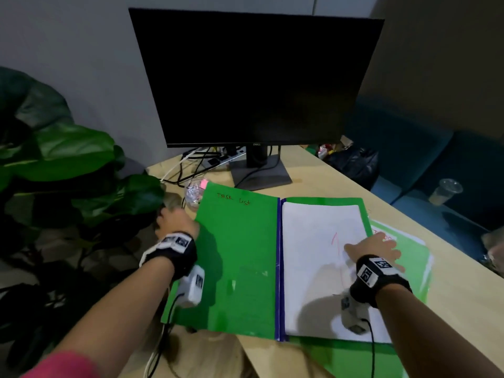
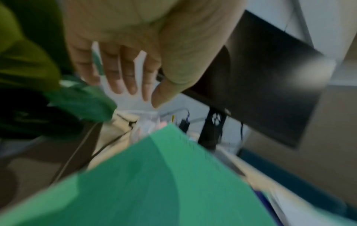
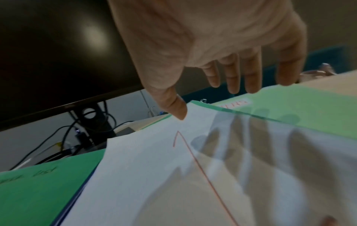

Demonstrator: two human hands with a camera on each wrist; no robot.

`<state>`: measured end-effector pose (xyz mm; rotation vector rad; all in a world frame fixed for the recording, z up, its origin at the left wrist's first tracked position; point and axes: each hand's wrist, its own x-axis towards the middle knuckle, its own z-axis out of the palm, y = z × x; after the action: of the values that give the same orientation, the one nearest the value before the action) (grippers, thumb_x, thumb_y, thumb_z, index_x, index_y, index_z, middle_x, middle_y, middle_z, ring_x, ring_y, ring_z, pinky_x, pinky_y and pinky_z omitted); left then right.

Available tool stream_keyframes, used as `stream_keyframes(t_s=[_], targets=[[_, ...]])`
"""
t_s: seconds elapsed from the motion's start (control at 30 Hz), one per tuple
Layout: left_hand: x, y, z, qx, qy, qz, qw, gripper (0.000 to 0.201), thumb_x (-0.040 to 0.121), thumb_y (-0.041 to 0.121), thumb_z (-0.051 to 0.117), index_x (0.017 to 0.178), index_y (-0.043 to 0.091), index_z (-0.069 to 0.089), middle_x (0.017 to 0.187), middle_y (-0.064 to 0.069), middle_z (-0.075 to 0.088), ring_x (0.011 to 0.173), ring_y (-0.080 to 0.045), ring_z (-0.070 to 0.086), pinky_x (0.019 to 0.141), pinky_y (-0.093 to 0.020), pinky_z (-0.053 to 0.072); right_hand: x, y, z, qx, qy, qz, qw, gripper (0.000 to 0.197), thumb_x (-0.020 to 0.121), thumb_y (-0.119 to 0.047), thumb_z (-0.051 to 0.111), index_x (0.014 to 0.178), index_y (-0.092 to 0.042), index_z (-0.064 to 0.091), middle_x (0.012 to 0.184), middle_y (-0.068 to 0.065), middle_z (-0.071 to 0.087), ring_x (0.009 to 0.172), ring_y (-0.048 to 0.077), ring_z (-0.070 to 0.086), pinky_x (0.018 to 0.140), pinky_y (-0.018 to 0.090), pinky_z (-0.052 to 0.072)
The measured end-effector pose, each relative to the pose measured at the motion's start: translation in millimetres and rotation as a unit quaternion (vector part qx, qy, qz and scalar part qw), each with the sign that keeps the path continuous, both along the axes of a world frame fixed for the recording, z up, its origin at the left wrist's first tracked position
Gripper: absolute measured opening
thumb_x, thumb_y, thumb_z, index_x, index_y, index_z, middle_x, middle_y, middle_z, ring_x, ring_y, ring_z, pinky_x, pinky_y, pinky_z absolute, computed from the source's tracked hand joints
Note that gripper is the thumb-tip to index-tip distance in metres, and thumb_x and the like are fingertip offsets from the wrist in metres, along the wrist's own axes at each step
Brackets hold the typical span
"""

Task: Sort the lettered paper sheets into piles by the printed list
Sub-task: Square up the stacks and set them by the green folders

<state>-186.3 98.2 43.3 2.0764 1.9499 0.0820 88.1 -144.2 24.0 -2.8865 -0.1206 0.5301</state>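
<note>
From the head camera, a green folder point(image 1: 237, 257) lies open on a pale wooden desk point(image 1: 450, 301), its left flap marked "Task list" in red and a stack of white paper sheets point(image 1: 321, 268) on its right flap. The right hand point(image 1: 373, 248) hovers over the far right corner of that stack, fingers spread and straight, a red pen stroke just left of its thumb. The left hand point(image 1: 174, 222) sits at the folder's far left edge, just beside a clear cup of paper clips point(image 1: 194, 192); whether it is gripping the flap cannot be told here. A dark Dell monitor point(image 1: 256, 77) stands beyond both hands, a leafy plant point(image 1: 62, 156) left of the left hand. The left wrist camera, blurred, shows the left hand point(image 2: 135, 61) with fingers extended and nothing between them, the green flap below. The right wrist camera shows the right hand point(image 3: 222, 53) splayed above the top sheet point(image 3: 154, 175), thumb tip near its far edge, a second green folder point(image 3: 289, 107) under the fingertips.
</note>
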Motion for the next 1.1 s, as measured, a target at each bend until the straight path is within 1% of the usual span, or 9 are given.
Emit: stream_keyframes(t_s=[0.1, 0.23, 0.4, 0.53, 0.63, 0.77, 0.87, 0.97, 1.1], targets=[[15, 46, 21, 0.038, -0.053, -0.079, 0.995, 0.017, 0.090, 0.009, 0.058, 0.102, 0.008, 0.070, 0.108, -0.018, 0.066, 0.103, -0.035, 0.060, 0.088, -0.041, 0.051, -2, 27, 1, -0.021, -0.066, 0.127, 0.989, 0.074, 0.082, -0.046, 0.062, 0.140, -0.012, 0.030, 0.142, 0.017, 0.030, 0.132, 0.036, 0.029, 0.102, 0.050, 0.034], [36, 90, 19, 0.025, -0.011, -0.139, 0.990, 0.018, 0.091, 0.023, 0.062, 0.101, 0.012, 0.072, 0.110, -0.013, 0.063, 0.105, -0.030, 0.056, 0.092, -0.038, 0.051, -10, 62, -15, -0.007, -0.038, 0.255, 0.966, 0.063, 0.084, -0.037, 0.061, 0.138, -0.019, 0.034, 0.136, 0.011, 0.029, 0.127, 0.032, 0.030, 0.095, 0.044, 0.041], [49, 119, -14, -0.036, 0.054, -0.155, 0.986, 0.028, 0.093, 0.031, 0.060, 0.110, 0.009, 0.064, 0.108, -0.010, 0.062, 0.097, -0.023, 0.058, 0.082, -0.031, 0.049, -6, 82, -32, -0.045, 0.065, 0.254, 0.964, 0.060, 0.085, -0.034, 0.059, 0.136, -0.012, 0.036, 0.135, 0.014, 0.030, 0.128, 0.034, 0.032, 0.099, 0.040, 0.040], [57, 134, -27, -0.069, 0.030, -0.177, 0.981, 0.019, 0.090, 0.023, 0.063, 0.100, 0.008, 0.069, 0.098, -0.012, 0.068, 0.090, -0.027, 0.063, 0.078, -0.030, 0.050, -2, 91, -38, -0.091, 0.078, 0.262, 0.958, 0.066, 0.083, -0.049, 0.061, 0.133, -0.013, 0.037, 0.133, 0.013, 0.030, 0.126, 0.032, 0.032, 0.099, 0.039, 0.040], [64, 138, -25, -0.076, -0.002, -0.164, 0.983, 0.018, 0.096, 0.019, 0.054, 0.101, 0.008, 0.067, 0.096, -0.012, 0.063, 0.091, -0.028, 0.060, 0.076, -0.030, 0.046, -1, 94, -41, -0.085, 0.081, 0.252, 0.961, 0.055, 0.087, -0.040, 0.056, 0.133, -0.013, 0.038, 0.132, 0.013, 0.030, 0.126, 0.032, 0.031, 0.100, 0.040, 0.040], [62, 144, -34, -0.059, -0.003, -0.130, 0.990, 0.020, 0.095, 0.021, 0.052, 0.077, 0.014, 0.059, 0.086, -0.007, 0.061, 0.077, -0.025, 0.057, 0.068, -0.028, 0.045, 2, 99, -44, -0.070, 0.082, 0.239, 0.965, 0.044, 0.090, -0.028, 0.050, 0.130, -0.012, 0.041, 0.135, 0.014, 0.028, 0.126, 0.034, 0.030, 0.101, 0.042, 0.040], [61, 147, -37, -0.050, 0.025, -0.127, 0.990, 0.015, 0.091, 0.021, 0.054, 0.079, 0.014, 0.060, 0.090, -0.009, 0.067, 0.076, -0.026, 0.060, 0.068, -0.031, 0.049, 2, 100, -47, -0.060, 0.080, 0.233, 0.967, 0.041, 0.089, -0.027, 0.052, 0.127, -0.013, 0.043, 0.133, 0.012, 0.028, 0.125, 0.033, 0.029, 0.098, 0.042, 0.044], [63, 150, -33, -0.059, 0.020, -0.142, 0.988, 0.019, 0.090, 0.018, 0.057, 0.072, 0.013, 0.059, 0.075, -0.007, 0.061, 0.068, -0.024, 0.057, 0.065, -0.029, 0.046, 2, 99, -49, -0.059, 0.077, 0.233, 0.968, 0.041, 0.088, -0.028, 0.054, 0.125, -0.014, 0.043, 0.133, 0.011, 0.029, 0.125, 0.032, 0.030, 0.097, 0.042, 0.046], [63, 154, -32, -0.080, 0.044, -0.200, 0.975, 0.013, 0.088, 0.018, 0.063, 0.078, 0.010, 0.068, 0.086, -0.008, 0.067, 0.083, -0.026, 0.063, 0.077, -0.031, 0.052, 6, 100, -48, -0.062, 0.082, 0.234, 0.967, 0.039, 0.089, -0.030, 0.052, 0.124, -0.015, 0.044, 0.132, 0.011, 0.029, 0.125, 0.033, 0.030, 0.097, 0.044, 0.046]])
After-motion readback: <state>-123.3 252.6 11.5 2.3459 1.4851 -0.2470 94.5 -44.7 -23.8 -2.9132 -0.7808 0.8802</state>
